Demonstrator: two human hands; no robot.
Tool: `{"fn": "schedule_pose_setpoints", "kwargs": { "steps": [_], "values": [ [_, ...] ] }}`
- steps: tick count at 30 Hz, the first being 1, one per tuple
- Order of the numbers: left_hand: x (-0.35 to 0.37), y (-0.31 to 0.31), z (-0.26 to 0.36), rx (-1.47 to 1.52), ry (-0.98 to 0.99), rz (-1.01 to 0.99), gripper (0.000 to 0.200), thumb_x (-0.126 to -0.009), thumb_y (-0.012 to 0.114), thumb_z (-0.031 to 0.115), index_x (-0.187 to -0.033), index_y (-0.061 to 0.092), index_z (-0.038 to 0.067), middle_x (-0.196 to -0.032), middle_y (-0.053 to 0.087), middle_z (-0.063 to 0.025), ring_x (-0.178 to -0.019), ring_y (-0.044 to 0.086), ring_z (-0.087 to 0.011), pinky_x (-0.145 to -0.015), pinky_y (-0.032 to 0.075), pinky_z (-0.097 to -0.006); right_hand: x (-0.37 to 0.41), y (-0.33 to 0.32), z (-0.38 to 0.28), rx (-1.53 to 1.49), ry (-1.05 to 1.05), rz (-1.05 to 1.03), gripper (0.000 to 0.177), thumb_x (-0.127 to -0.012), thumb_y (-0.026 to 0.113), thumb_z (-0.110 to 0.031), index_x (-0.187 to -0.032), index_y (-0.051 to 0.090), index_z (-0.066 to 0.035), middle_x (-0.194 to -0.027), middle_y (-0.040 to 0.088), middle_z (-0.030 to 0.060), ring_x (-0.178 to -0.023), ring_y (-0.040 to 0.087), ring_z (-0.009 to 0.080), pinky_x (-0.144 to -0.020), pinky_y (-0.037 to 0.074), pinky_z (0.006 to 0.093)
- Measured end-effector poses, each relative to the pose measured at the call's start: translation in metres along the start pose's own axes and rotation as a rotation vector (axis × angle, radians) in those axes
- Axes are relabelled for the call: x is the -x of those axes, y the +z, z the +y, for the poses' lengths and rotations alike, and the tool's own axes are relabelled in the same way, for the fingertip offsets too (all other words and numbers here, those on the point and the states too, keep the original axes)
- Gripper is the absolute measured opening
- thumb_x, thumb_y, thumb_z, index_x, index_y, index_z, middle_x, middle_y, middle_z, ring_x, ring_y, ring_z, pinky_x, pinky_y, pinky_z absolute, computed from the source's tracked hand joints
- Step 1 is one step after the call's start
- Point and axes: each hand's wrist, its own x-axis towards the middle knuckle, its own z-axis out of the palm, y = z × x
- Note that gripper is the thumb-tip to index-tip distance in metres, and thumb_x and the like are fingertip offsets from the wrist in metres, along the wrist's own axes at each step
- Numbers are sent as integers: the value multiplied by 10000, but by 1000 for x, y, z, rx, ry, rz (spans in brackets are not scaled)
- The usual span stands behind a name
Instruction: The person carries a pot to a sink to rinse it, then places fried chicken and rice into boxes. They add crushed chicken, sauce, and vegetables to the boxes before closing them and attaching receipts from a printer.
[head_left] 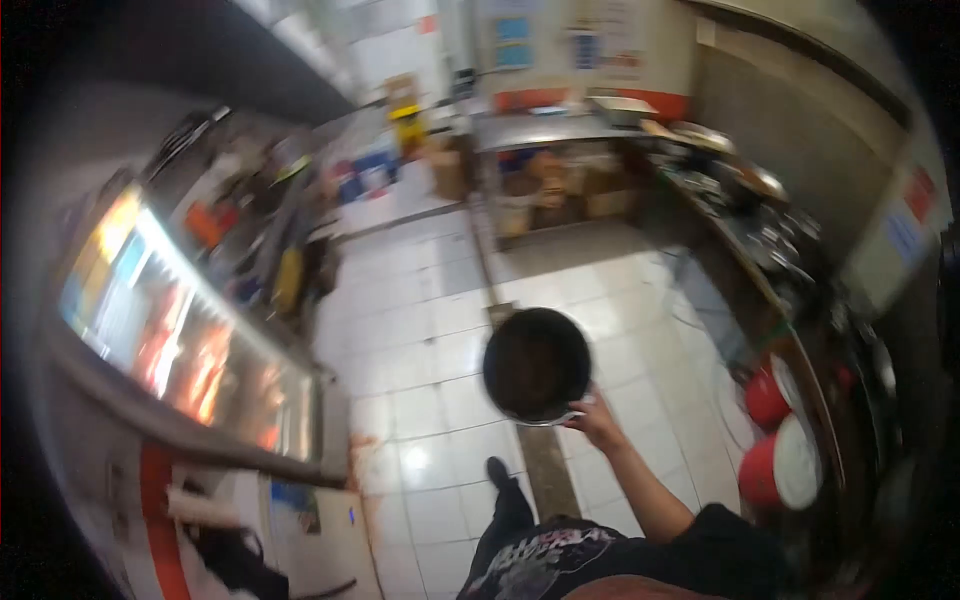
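Observation:
A round dark pot [537, 366] is held out in front of my body, above the tiled floor, its open top facing up. The inside looks dark brown, and I cannot make out any contents. My right hand [595, 420] grips the pot at its near right edge, with the fingers closed at the rim. My left hand does not show in the picture.
White floor tiles [430, 410] stretch ahead. A lit glass-fronted case [190, 340] stands at the left. Red buckets [762, 470] sit at the right below a long counter crowded with metal pans [755, 180]. A metal table [550, 130] stands at the back.

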Motion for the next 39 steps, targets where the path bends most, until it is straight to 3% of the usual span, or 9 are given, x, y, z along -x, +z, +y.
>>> {"fn": "schedule_pose_setpoints", "kwargs": {
  "steps": [7,10,18,22,24,29,32,34,39],
  "values": [
    [-117,92,206,487,499,-143,430,-849,578,363,-1048,647,-12,-977,687,-135,-861,642,-243,-812,497,-379,-110,24,-27,195,70,122,606,-878,462,86,-1420,296,-128,-1145,580,206,-863,676,298,-575,611,361],
    [-273,95,422,-641,771,103,323,-842,559,354,-901,700,69,-795,687,-135,-708,643,-249,-684,509,-412,-168,44,-45,375,-2,177,696,-832,478,57,-1462,258,-142,-1165,562,161,-835,677,258,-549,607,318],
    [-201,87,805,-129,831,40,436,-896,621,257,-1269,551,40,-978,687,-142,-869,686,-206,-790,537,-327,-389,160,-81,385,-78,212,725,-881,427,113,-1508,211,-179,-1325,456,242,-823,680,325,-551,612,354],
    [-224,50,809,74,646,3,439,-891,641,239,-1267,545,34,-1058,663,-197,-889,689,-292,-814,542,-383,-511,278,-111,540,-159,-107,752,-886,503,44,-1526,151,-135,-1212,546,211,-796,673,243,-500,552,309],
    [-324,14,725,-575,634,525,488,-837,595,399,-1166,635,41,-1149,648,-204,-1164,553,-392,-977,443,-454,-586,334,-99,551,-112,-161,726,-882,516,25,-1513,180,-105,-1151,578,197,-738,661,214,-500,549,305],
    [-253,-4,601,509,14,373,180,-906,581,204,-793,596,66,-747,637,-114,-653,655,-241,-524,520,-388,-733,518,-80,832,-342,-345,507,-868,572,-27,-1307,322,-53,-805,619,148,-615,610,168,-458,523,322],
    [-250,32,543,886,-188,473,124,-888,574,123,-960,581,22,-792,643,-156,-678,653,-306,-521,481,-431,-784,637,-58,740,-191,-519,403,-875,569,5,-1207,345,-40,-835,606,151,-595,597,168,-459,529,330],
    [-230,79,513,1233,366,339,410,-907,633,340,-1137,582,5,-886,676,-170,-716,677,-301,-620,535,-402,-822,706,-33,793,-298,-664,357,-896,547,20,-1178,333,-20,-894,608,175,-612,635,202,-475,568,342],
    [-244,154,642,711,193,435,382,-921,583,339,-1102,631,6,-948,686,-167,-902,661,-305,-754,531,-410,-834,890,2,777,-412,-830,354,-881,579,9,-1160,361,22,-1067,583,259,-730,680,257,-512,588,357]
  ]
}}
